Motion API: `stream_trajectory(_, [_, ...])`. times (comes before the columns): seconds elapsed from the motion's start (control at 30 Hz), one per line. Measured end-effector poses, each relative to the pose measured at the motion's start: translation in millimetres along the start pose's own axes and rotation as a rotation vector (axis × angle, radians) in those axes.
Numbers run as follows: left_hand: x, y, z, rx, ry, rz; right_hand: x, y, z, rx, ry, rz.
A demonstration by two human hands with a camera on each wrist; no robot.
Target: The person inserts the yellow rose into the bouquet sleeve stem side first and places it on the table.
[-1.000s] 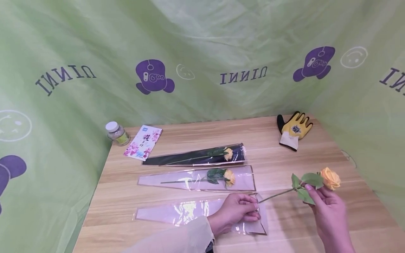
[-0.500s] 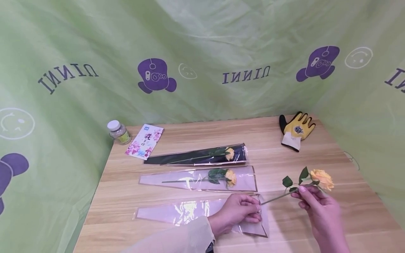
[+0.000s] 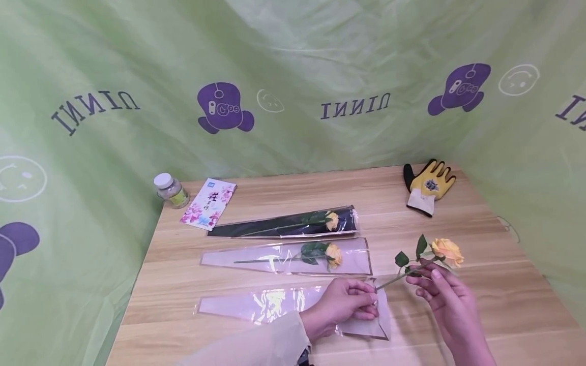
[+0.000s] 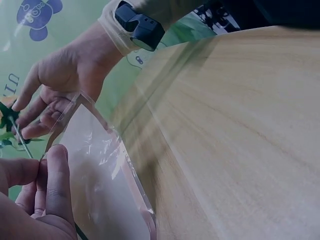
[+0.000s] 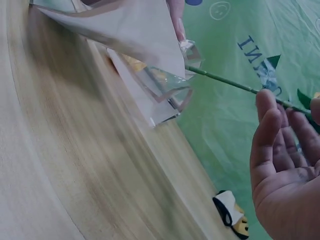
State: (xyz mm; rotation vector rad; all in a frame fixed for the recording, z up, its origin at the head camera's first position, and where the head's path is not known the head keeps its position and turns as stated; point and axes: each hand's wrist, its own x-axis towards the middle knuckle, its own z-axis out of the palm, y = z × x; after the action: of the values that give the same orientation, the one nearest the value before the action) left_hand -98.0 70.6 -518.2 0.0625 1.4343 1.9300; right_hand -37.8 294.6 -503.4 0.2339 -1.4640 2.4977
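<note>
My right hand (image 3: 450,300) pinches the stem of a yellow-orange rose (image 3: 447,251) just below its bloom. In the right wrist view the green stem (image 5: 225,80) runs from these fingers into the mouth of a flower sleeve. That sleeve (image 3: 229,309), clear in front and pale behind, lies on the table with its narrow end to the left. My left hand (image 3: 345,305) pinches the sleeve's wide mouth edge. From the left wrist, the sleeve (image 4: 107,185) bulges at its mouth beside the left thumb (image 4: 59,175). The stem's lower end is mostly hidden behind the left hand.
Farther back lie a pale sleeve (image 3: 354,256) and a black sleeve (image 3: 270,224), each with a yellow rose inside. A white-lidded jar (image 3: 173,192) and a flowered packet (image 3: 210,203) are at the back left. One yellow work glove (image 3: 430,184) rests at the back right.
My right hand has moved left with the rose, and less of the stem shows outside the sleeve mouth. The bloom and leaves have turned a little. My left hand stays at the sleeve edge.
</note>
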Motion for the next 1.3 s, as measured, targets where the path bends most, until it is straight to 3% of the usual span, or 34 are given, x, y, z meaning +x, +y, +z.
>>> stream_trajectory(0.13, [0.1, -0.3, -0.6, -0.003, -0.011, 0.002, 1.5, 1.5, -0.9, 0.096, -0.013, -0.018])
stream_trajectory(0.23, [-0.2, 0.3, -0.8, -0.003, -0.014, 0.002, 0.5, 2.1, -1.1, 0.1, 0.021, -0.028])
stream_trajectory(0.5, [0.4, 6.5, -1.9, 0.018, -0.015, 0.02, -4.9, 7.2, 0.8, -0.082, 0.175, -0.027])
stream_trajectory(0.73, [1.6, 12.4, -2.7, 0.03, -0.035, 0.027, -7.8, 11.9, 2.5, -0.124, 0.15, -0.002])
stream_trajectory(1.3, [-2.6, 19.1, 4.7, -0.005, -0.039, 0.026, -12.5, 13.1, 13.0, -0.345, 0.275, 0.122])
